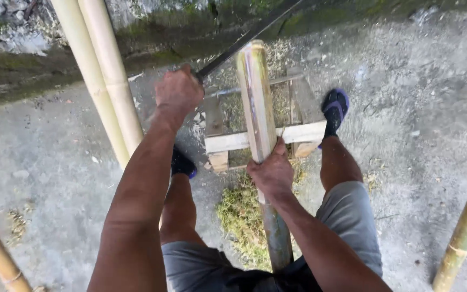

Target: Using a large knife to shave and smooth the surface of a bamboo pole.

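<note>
The left hand is fisted round the handle of a long dark blade. The right hand clasps a smooth, partly stripped green bamboo pole, which leans on a rough wooden frame over coarse concrete, fibrous shavings below.

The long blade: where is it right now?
In the head view, the blade runs up-right from the left hand, just left of the upright bamboo pole gripped by the right hand.

Both arms are bare to the shoulder, no sleeves, no gloves on the left hand or the right hand. Grey shorts reach the knees. On the feet, dark sandals with purple-blue straps.
</note>
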